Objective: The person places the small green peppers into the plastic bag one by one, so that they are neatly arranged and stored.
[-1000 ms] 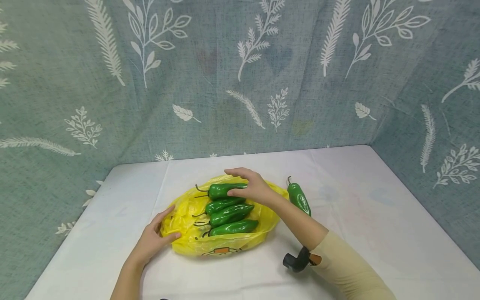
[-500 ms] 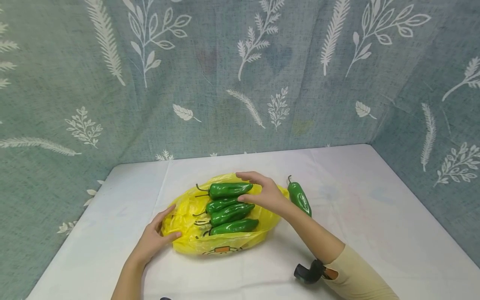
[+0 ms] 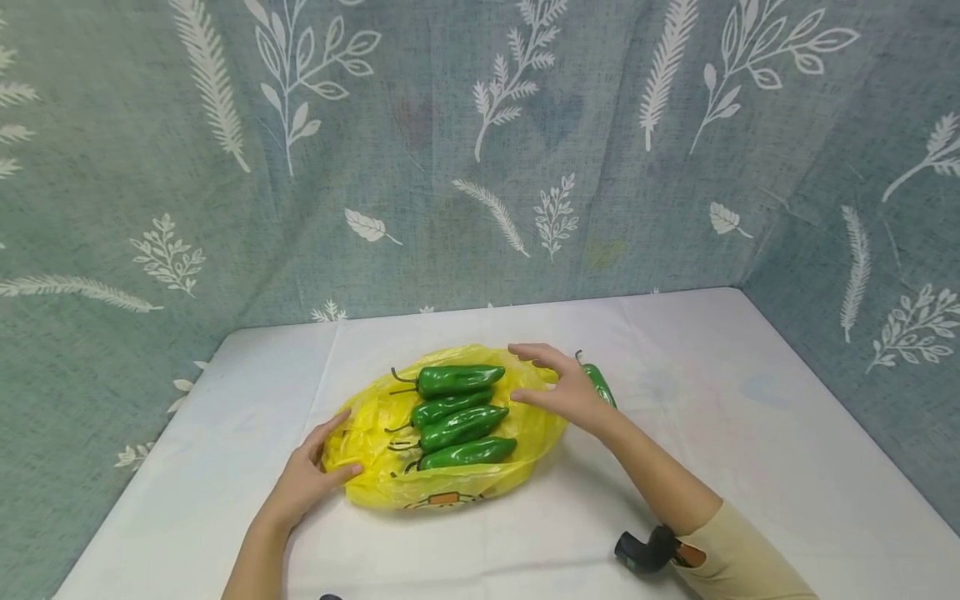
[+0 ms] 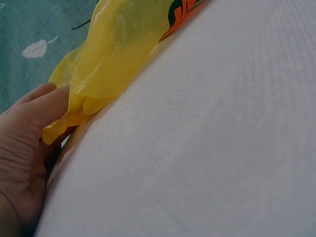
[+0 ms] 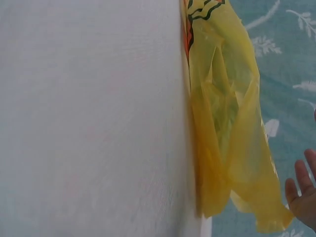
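Observation:
A yellow plastic bag [image 3: 367, 417] lies spread on the white table, its mouth facing up. Several green chili peppers [image 3: 459, 427] rest in a row inside it, stems to the left. My left hand [image 3: 311, 467] holds the bag's left end, thumb and fingers on either side; in the left wrist view the bag's yellow film [image 4: 118, 54] bunches at the thumb. Over the bag's right rim my right hand [image 3: 566, 392] is open, nothing between thumb and fingers. The right wrist view shows its fingers [image 5: 302, 175] beside the bag's end.
One more green chili pepper [image 3: 597, 383] lies on the table right of the bag, partly hidden behind the right hand. A patterned blue-green cloth [image 3: 420, 275] hangs behind the white table [image 3: 697, 433]. A black device [image 3: 647, 550] sits at the right sleeve.
My right hand has let go of the farthest pepper in the bag and moved right, toward the bag's right rim. The left hand has stayed in place.

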`<state>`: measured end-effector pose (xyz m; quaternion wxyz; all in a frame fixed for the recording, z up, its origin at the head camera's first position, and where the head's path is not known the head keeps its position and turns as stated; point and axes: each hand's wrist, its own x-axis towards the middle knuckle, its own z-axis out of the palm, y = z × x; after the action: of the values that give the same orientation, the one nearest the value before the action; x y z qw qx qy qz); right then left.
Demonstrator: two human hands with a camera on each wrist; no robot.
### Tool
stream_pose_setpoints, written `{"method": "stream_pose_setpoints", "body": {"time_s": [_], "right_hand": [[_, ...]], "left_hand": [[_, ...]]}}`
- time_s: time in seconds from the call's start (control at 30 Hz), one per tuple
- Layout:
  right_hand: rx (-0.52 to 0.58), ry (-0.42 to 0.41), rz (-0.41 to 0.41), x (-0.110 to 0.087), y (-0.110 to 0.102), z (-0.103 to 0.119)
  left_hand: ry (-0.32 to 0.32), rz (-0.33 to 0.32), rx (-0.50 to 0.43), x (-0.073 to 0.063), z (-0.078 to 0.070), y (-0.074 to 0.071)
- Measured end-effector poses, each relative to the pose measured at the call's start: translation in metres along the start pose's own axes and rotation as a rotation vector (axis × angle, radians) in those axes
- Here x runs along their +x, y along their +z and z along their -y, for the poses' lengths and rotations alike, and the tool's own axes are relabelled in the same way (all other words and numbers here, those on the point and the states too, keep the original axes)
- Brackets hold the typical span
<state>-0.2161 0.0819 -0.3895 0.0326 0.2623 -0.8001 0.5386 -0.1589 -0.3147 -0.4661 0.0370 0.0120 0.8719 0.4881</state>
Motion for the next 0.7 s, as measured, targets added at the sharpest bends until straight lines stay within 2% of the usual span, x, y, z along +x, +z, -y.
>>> {"method": "stream_pose_setpoints", "body": {"time_s": [0.13,0.27,0.43,0.57,0.7], "right_hand": [[-0.005,-0.004,-0.013,-0.005,-0.008,-0.003],[0.003,-0.07,-0.017,-0.009,-0.015,-0.009],[-0.01,-0.09,-0.04,-0.014,-0.024,-0.017],[0.001,-0.075,-0.054,-0.019,-0.031,-0.022],[0.02,-0.01,-0.068,-0.024,-0.037,-0.026]], "left_hand": [[0.0,-0.003,-0.002,0.001,0.001,0.0],[-0.004,-0.003,-0.006,0.001,0.003,0.0],[0.002,-0.003,-0.001,0.0,0.004,0.0],[0.006,-0.003,0.004,0.0,0.002,0.0],[0.003,-0.002,0.004,0.0,0.002,-0.001]]}}
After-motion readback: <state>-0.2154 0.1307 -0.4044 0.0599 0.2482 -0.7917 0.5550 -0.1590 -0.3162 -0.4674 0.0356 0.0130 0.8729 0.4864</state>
